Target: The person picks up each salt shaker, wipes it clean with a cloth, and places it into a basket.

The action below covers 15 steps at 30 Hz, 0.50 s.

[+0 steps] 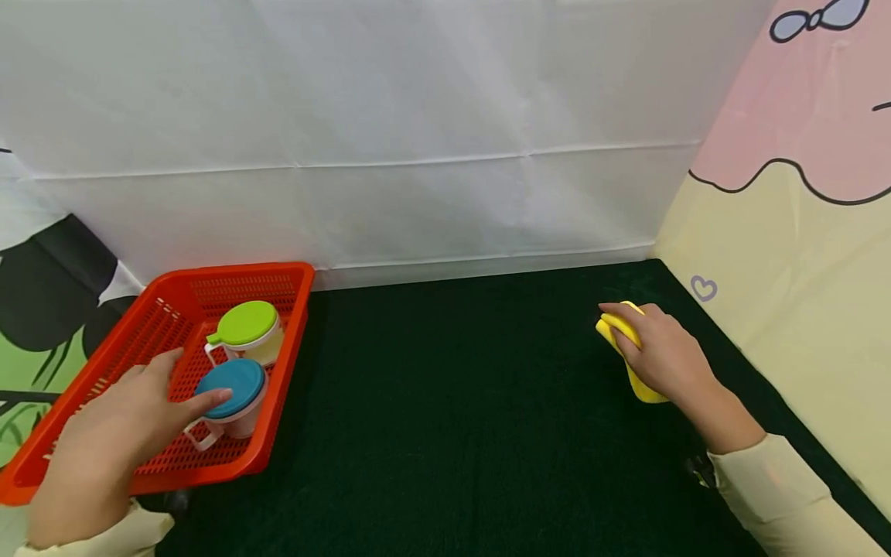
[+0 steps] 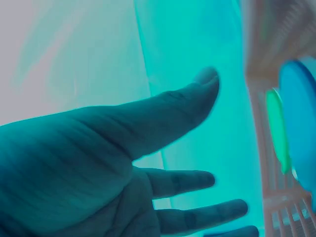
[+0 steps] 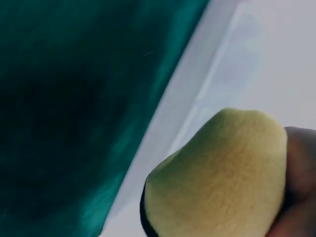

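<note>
My left hand (image 1: 125,422) hovers over a red plastic basket (image 1: 202,476) with its fingers spread and nothing gripped. Its thumb overlaps the blue lid of a clear handled cup (image 1: 237,387) in the head view. In the left wrist view the thumb and fingers stand apart, and the blue lid (image 2: 301,123) shows at the right edge. Behind that cup, inside the basket, stands another one with a green lid (image 1: 247,322). Over at the right, my right hand (image 1: 668,352) grips a folded yellow cloth (image 1: 647,389), pinched between thumb and fingers; the cloth (image 3: 222,173) bulges out in the right wrist view.
A dark green cloth (image 1: 445,402) covers the table. White sheeting (image 1: 418,209) rises along the back edge, and a printed pink and cream panel (image 1: 786,271) borders the right side. The basket stands at the table's left end, beside another printed panel (image 1: 49,286).
</note>
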Tool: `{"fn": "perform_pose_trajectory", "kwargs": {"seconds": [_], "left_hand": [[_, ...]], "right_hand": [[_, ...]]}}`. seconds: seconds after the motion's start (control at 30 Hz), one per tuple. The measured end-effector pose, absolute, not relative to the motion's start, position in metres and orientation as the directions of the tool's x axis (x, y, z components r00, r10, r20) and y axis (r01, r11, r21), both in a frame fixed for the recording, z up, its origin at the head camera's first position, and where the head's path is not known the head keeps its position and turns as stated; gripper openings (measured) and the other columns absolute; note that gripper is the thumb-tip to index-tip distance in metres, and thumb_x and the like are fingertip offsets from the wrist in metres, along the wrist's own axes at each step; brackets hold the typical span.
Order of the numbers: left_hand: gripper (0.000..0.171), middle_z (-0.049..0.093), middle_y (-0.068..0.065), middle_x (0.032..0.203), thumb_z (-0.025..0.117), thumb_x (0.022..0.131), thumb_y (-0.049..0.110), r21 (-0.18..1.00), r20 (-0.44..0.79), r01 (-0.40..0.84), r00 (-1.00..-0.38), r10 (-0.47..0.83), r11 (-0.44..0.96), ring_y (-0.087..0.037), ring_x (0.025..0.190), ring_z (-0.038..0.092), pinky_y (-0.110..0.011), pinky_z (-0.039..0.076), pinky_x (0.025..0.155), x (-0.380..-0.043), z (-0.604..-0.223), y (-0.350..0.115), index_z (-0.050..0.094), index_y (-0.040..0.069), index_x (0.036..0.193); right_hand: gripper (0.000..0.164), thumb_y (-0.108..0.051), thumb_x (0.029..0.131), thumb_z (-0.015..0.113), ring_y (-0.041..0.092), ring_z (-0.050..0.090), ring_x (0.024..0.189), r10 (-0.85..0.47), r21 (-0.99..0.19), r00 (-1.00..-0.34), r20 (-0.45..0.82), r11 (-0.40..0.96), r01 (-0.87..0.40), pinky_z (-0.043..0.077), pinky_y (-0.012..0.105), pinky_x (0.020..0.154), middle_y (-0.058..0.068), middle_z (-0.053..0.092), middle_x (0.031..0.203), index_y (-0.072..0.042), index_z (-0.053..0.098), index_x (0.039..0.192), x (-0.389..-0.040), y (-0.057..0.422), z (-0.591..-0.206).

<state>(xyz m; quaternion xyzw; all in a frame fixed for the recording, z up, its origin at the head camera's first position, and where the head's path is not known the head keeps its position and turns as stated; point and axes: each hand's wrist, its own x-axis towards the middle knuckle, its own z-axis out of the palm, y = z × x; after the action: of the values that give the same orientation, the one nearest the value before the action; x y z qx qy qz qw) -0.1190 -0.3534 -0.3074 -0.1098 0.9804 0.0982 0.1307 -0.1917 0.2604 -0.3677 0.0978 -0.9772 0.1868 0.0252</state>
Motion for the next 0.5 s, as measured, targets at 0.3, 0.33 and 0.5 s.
{"fn": "perform_pose_trajectory", "kwargs": {"seconds": [0.3, 0.33, 0.5], "left_hand": [[0.118, 0.033, -0.044, 0.133, 0.063, 0.089, 0.071, 0.237, -0.196, -0.135, -0.977, -0.089, 0.962, -0.059, 0.111, 0.046, -0.069, 0.051, 0.073, -0.127, -0.300, -0.323, 0.011, -0.009, 0.158], [0.117, 0.033, -0.044, 0.133, 0.063, 0.089, 0.072, 0.239, -0.200, -0.135, -0.976, -0.088, 0.961, -0.059, 0.111, 0.047, -0.069, 0.051, 0.074, -0.128, -0.301, -0.319, 0.012, -0.009, 0.157], [0.114, 0.031, -0.044, 0.138, 0.060, 0.089, 0.075, 0.236, -0.177, -0.104, -0.982, -0.062, 0.966, -0.058, 0.113, 0.049, -0.070, 0.050, 0.079, -0.133, -0.303, -0.296, 0.020, -0.008, 0.157]], "right_hand": [[0.047, -0.032, 0.108, 0.054, 0.033, 0.055, 0.084, -0.213, -0.357, -0.959, -0.187, 0.924, -0.135, 0.053, 0.044, 0.064, 0.031, 0.048, 0.121, -0.017, 0.044, 0.151, -0.215, 0.291, -0.412], [0.048, -0.033, 0.108, 0.054, 0.033, 0.054, 0.084, -0.228, -0.366, -0.951, -0.206, 0.920, -0.141, 0.053, 0.043, 0.064, 0.032, 0.047, 0.121, -0.017, 0.044, 0.151, -0.216, 0.294, -0.415], [0.050, -0.036, 0.108, 0.054, 0.031, 0.053, 0.084, -0.258, -0.386, -0.937, -0.234, 0.909, -0.154, 0.051, 0.041, 0.065, 0.031, 0.046, 0.122, -0.017, 0.042, 0.152, -0.220, 0.298, -0.419]]}}
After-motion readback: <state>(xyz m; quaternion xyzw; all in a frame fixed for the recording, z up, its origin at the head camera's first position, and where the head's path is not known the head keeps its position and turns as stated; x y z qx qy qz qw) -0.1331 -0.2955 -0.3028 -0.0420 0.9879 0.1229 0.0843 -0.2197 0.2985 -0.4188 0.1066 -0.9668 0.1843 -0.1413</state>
